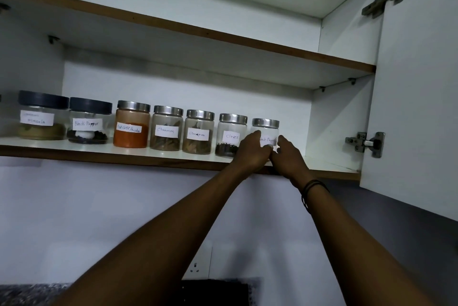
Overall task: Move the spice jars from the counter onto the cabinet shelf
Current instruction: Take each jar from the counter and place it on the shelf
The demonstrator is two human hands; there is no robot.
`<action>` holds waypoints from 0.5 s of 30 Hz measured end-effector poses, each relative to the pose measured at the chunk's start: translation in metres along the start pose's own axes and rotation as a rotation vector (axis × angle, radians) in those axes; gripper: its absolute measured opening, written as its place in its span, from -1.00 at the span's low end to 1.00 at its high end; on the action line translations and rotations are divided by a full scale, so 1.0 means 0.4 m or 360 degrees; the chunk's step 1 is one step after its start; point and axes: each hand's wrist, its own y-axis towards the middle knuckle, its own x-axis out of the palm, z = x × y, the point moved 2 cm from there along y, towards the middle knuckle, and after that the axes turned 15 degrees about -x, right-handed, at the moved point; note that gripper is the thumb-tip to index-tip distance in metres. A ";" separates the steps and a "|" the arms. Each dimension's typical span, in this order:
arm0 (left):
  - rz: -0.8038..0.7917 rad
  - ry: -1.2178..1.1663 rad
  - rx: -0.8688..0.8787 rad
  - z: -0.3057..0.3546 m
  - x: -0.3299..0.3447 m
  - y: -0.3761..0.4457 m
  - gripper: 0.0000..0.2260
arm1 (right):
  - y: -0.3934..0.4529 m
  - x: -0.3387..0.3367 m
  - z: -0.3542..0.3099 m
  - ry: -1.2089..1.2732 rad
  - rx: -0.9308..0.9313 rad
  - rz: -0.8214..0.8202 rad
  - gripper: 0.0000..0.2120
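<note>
A white wall socket (198, 264) sits on the pale wall below the cabinet. Two metal hinges (366, 144) hold the open white cabinet door (421, 82).

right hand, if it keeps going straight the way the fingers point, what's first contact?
Likely the rightmost black pepper jar: the right hand points up and left with its fingertips at the jar's lower right side. Contact is hard to confirm. Past the jar is the cabinet's back wall.

a home kitchen, clearly: an open white wall cabinet with brown-edged shelves (104, 150) holds a row of hand-labelled glass spice jars with steel and dark lids (166, 128), a white wall socket (198, 267) sits below, and a speckled stone tabletop (29, 292) shows at the bottom.
</note>
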 end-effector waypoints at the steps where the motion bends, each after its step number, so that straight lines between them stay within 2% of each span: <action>1: 0.0005 -0.0050 0.0036 -0.006 0.002 -0.012 -0.89 | -0.022 -0.006 -0.010 0.0049 -0.0045 0.0068 -0.91; 4: -0.0019 -0.0135 0.0125 -0.038 0.019 -0.076 -0.59 | -0.111 -0.019 -0.028 0.0045 -0.0160 0.0246 -0.93; 6: -0.0031 -0.0151 0.0257 -0.063 0.028 -0.125 -0.61 | -0.172 -0.019 -0.036 -0.0013 -0.0229 0.0242 -0.79; 9: -0.0177 -0.0221 0.0353 -0.101 0.059 -0.194 -0.76 | -0.264 -0.014 -0.043 -0.0051 -0.0299 0.0096 -0.73; 15: -0.0361 -0.0289 0.0041 -0.257 0.190 -0.357 -0.76 | -0.525 0.013 0.018 -0.0119 -0.0028 0.0056 -0.69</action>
